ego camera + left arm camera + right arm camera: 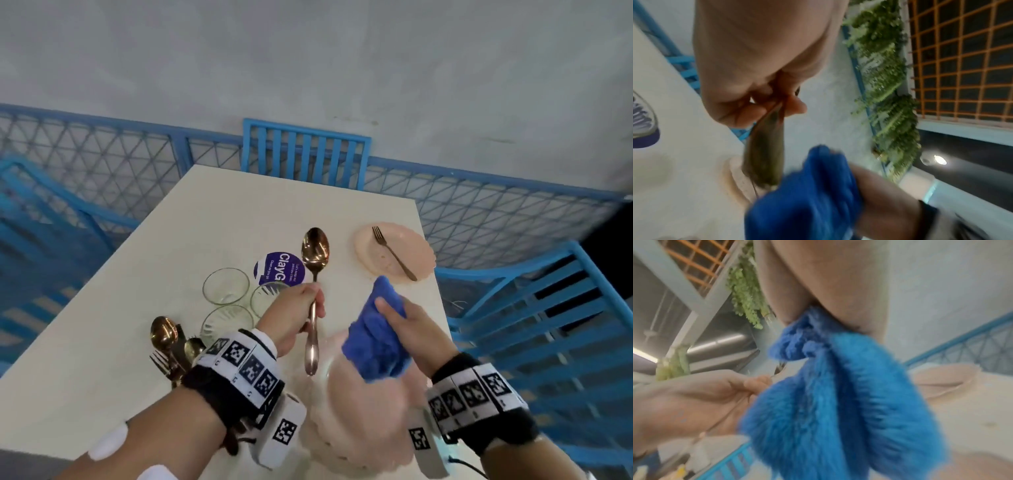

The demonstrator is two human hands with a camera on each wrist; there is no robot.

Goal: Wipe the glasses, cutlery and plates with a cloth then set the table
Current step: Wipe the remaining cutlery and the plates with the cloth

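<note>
Head view: your left hand point(297, 313) pinches a copper-coloured spoon point(315, 284) by its handle, bowl up, above the surface point(102, 359); your right hand point(416, 329) clutches a bunched blue cloth point(375, 342) beside it. The far pink plate point(394, 251) holds a fork point(394, 253). Left wrist view: fingers point(795, 105) clamp the blurred spoon point(764, 152). Right wrist view: fingers point(855, 293) grip the fluffy cloth point(838, 402).

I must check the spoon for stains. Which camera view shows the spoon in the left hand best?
The head view: the whole copper spoon is sharp, from bowl to handle. The left wrist view shows only its blurred handle; in the right wrist view the blue cloth hides nearly all of it.
</note>
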